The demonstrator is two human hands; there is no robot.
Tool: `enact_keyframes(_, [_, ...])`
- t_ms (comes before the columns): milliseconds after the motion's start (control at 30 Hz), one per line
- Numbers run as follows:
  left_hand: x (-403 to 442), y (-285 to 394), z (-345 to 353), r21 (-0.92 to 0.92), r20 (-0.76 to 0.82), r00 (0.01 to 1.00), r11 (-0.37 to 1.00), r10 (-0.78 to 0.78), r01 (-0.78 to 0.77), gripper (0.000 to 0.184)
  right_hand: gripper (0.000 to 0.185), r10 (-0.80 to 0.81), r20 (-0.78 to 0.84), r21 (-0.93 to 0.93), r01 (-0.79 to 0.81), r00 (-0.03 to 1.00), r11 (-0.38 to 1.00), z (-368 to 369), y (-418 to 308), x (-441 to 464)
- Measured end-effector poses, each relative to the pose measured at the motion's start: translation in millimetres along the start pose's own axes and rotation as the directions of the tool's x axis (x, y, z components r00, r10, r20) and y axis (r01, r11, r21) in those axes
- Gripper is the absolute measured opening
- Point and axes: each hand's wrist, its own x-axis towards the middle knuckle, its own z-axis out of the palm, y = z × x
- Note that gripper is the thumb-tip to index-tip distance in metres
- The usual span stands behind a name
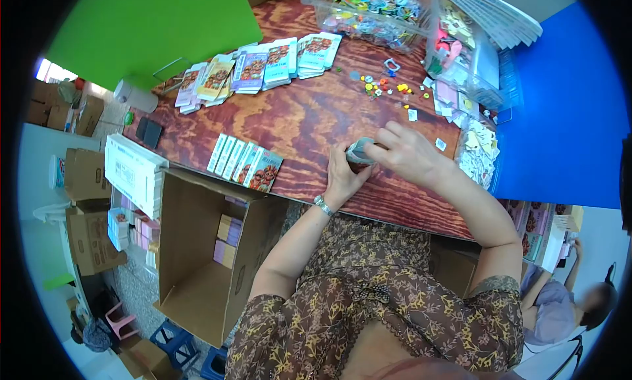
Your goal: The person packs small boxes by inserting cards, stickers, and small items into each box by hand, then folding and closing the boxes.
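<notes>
My left hand [343, 177] is wrapped round a small pale green-grey box [359, 150] just above the front part of the table. Over the same box my right hand [407, 153] is closed, its fingertips pinched at the top end. What those fingertips grip is hidden. To the left of my hands stands a row of several small printed boxes [262, 169] at the table edge. Beyond my hands lie small coloured plastic pieces [378, 87] and a little white printed slip [413, 115].
Fanned stacks of flat cartons [280, 61] line the back of the wooden table [309, 123]. Clear bins [375, 25] of colourful bits and a pile of white packets [480, 153] stand right. An open cardboard box [197, 248] sits below left. Another person [559, 307] works at right.
</notes>
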Motion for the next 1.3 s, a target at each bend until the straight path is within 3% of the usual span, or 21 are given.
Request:
enact_keyframes(100, [3.0,-0.3,0.6,0.015,-0.007,0.996,0.996,0.083,-0.083,0.077,0.022,0.047,-0.026,0.074,-0.045,0.999,0.996,13.7,-4.3,-1.2])
enact_keyframes(233, [7.1,-2.1,-7.7,0.071,-0.005,0.997,0.995,0.076,-0.075,0.077,0.036,-0.025,-0.045,0.206,0.033,0.999,0.978,19.7,6.9,-9.7])
enact_keyframes(300, [6.7,-2.6,-13.6,0.079,0.018,0.998,0.995,0.055,-0.056,0.079,0.033,0.137,-0.146,0.193,-0.107,0.98,0.975,26.8,31.0,-10.2])
enact_keyframes(333, [7.0,-2.4,-16.1,0.081,0.031,0.998,0.995,0.047,-0.049,0.08,0.032,0.217,-0.197,0.191,-0.18,0.956,0.965,32.6,48.5,-9.2])
enact_keyframes(400, [4.9,-4.7,-18.1,0.046,0.046,0.999,0.999,-0.005,0.003,0.081,0.033,0.542,-0.161,0.316,-0.477,0.825,0.82,58.7,103.4,-4.4])
enact_keyframes(467, [-1.7,-16.6,-14.4,-0.013,0.019,0.999,0.999,-0.046,0.046,0.08,0.036,0.669,-0.138,0.258,-0.626,0.73,0.736,96.6,161.4,-4.8])
enact_keyframes(567, [-0.4,-15.2,-16.6,-0.004,0.044,0.998,0.999,-0.037,0.038,0.081,0.044,0.756,-0.2,0.065,-0.761,0.624,0.645,148.7,217.7,2.2])
enact_keyframes(700, [1.7,-15.7,-17.4,-0.002,0.057,0.998,0.999,-0.034,0.034,0.081,0.054,0.894,0.036,-0.076,-0.891,0.446,0.447,147.0,223.8,24.4])
enact_keyframes(800, [1.8,-15.8,-18.1,-0.005,0.059,0.998,1.0,-0.028,0.028,0.08,0.058,0.902,0.069,-0.056,-0.901,0.425,0.429,154.3,231.4,25.0])
enact_keyframes(833, [2.2,-16.0,-17.2,-0.002,0.054,0.998,1.0,-0.019,0.019,0.08,0.051,0.907,0.046,-0.009,-0.908,0.419,0.42,158.7,237.1,25.0])
enact_keyframes(967, [-1.9,-17.4,-16.0,-0.09,0.133,0.985,0.989,-0.108,0.12,0.085,0.028,0.793,0.131,0.085,-0.804,0.595,0.588,145.7,246.9,30.9])
enact_keyframes(1067, [-2.1,-15.4,-17.0,-0.087,0.134,0.985,0.989,-0.109,0.121,0.084,0.028,0.732,0.232,0.58,-0.695,0.641,0.425,149.5,236.7,45.5])
enact_keyframes(1133, [-2.6,-16.2,-15.7,-0.085,0.129,0.987,0.99,-0.1,0.111,0.084,0.031,0.674,0.325,0.596,-0.697,0.664,0.399,149.9,216.4,61.3])
enact_keyframes(1200, [-0.9,-16.4,-16.3,-0.077,0.123,0.988,0.992,-0.091,0.101,0.084,0.036,0.62,0.289,0.406,-0.68,0.729,0.61,149.4,203.5,76.2])
enact_keyframes(1300, [-1.0,-14.3,-18.6,-0.041,0.108,0.992,0.996,-0.072,0.077,0.083,0.039,0.586,0.257,0.257,-0.639,0.768,0.725,175.4,207.8,80.5])
